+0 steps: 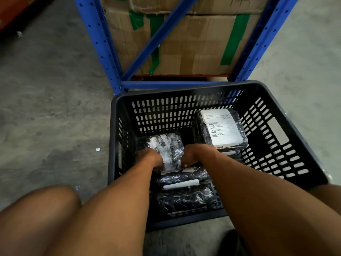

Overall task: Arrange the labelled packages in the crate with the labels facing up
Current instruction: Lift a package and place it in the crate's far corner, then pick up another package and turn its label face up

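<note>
A black slotted plastic crate (pixel 287 111) stands on the floor in front of me. Both hands reach into it. My left hand (pixel 149 158) and my right hand (pixel 193 154) grip a black film-wrapped package (pixel 166 145) from either side at the crate's left. Its white label looks crumpled under the wrap. At the back right a stack of packages carries a package with a flat white label facing up (pixel 220 127). Nearer to me lie two more black packages (pixel 184 198), one showing a white label edge (pixel 181 184).
Blue shelving uprights and a diagonal brace (pixel 158 37) stand right behind the crate, with cardboard boxes taped in green (pixel 195 45) on the shelf. Concrete floor (pixel 51 108) lies left and right. My knees (pixel 59 209) flank the crate's near edge.
</note>
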A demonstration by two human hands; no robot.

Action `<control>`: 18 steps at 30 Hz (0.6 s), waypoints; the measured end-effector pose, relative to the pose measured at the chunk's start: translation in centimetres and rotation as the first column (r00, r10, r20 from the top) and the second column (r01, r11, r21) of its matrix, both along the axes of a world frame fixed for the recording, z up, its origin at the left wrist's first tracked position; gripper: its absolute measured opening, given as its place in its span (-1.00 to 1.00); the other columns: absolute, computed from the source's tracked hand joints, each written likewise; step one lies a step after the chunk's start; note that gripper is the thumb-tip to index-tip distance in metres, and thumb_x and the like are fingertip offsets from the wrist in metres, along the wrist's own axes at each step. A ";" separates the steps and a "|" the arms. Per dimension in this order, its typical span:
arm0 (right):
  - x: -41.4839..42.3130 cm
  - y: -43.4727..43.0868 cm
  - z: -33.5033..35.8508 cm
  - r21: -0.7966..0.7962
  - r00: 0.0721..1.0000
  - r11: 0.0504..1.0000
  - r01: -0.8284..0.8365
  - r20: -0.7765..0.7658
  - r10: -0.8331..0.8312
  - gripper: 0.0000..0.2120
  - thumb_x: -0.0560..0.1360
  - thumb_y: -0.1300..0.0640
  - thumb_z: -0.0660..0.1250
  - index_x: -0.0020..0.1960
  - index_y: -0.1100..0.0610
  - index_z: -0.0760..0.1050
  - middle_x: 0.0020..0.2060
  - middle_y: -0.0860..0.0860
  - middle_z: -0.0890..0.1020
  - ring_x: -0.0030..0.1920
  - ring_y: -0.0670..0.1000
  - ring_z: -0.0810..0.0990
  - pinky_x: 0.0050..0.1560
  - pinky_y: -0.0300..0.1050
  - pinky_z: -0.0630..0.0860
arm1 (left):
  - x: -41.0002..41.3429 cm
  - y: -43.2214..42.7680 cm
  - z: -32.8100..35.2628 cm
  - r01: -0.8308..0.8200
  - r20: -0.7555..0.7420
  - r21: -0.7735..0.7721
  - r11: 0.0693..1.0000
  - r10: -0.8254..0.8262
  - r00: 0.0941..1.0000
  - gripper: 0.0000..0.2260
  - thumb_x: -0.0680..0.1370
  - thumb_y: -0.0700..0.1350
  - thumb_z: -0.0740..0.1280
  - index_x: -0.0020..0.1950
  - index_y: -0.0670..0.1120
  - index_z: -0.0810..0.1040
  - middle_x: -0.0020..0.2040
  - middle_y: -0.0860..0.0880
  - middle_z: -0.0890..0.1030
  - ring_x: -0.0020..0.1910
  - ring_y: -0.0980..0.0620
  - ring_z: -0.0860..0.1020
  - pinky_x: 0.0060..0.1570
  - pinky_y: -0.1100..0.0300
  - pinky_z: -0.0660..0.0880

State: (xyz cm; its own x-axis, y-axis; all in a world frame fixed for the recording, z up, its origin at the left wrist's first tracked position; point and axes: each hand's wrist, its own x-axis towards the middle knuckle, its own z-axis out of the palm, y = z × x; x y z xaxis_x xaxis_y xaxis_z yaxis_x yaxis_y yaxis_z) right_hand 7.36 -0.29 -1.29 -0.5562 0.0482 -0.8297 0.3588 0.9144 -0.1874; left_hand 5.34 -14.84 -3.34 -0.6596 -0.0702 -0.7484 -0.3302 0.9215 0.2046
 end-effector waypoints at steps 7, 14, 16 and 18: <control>-0.3 -2.2 -3.1 -0.057 0.976 0.985 0.164 -0.138 -0.171 -0.70 0.52 0.14 0.34 0.18 0.29 0.55 0.12 0.20 0.62 0.02 0.12 0.58 -0.05 -0.13 0.48 | 0.6 0.6 -2.0 -0.267 0.094 0.205 0.942 0.253 0.963 -0.29 0.54 -0.19 0.45 0.59 -0.24 0.19 0.48 -0.24 0.39 0.40 -0.18 0.46 0.32 0.11 0.46; -1.0 -2.2 -4.9 -0.244 0.721 0.732 0.636 -0.147 -0.677 -0.68 0.49 -0.07 0.36 -0.28 0.13 0.43 -0.32 0.04 0.54 -0.17 -0.02 0.54 -0.04 -0.13 0.53 | 0.3 0.6 -3.1 -0.622 0.103 0.330 0.710 0.628 0.771 -0.53 0.51 0.14 0.34 0.27 -0.17 0.58 0.15 -0.16 0.63 0.08 -0.15 0.61 -0.05 0.14 0.50; -0.8 -2.0 -5.1 -0.274 0.701 0.709 0.650 -0.144 -0.699 -0.65 0.48 -0.16 0.35 -0.28 0.09 0.45 -0.30 0.03 0.58 -0.15 -0.01 0.60 0.00 -0.09 0.54 | -0.3 0.0 -3.3 -0.669 0.076 0.341 0.660 0.690 0.720 -0.58 0.49 0.15 0.36 0.11 -0.17 0.64 -0.01 -0.13 0.64 -0.07 -0.10 0.61 -0.22 0.18 0.45; -0.6 -2.1 -4.9 -0.284 0.695 0.714 0.639 -0.183 -0.695 -0.58 0.46 -0.26 0.32 -0.29 0.08 0.41 -0.30 0.01 0.55 -0.25 -0.02 0.53 -0.09 -0.09 0.51 | -0.8 -0.3 -3.0 -0.699 0.034 0.385 0.603 0.748 0.663 -0.65 0.50 0.13 0.36 -0.05 -0.17 0.61 -0.07 -0.12 0.63 -0.16 -0.06 0.60 -0.30 0.19 0.40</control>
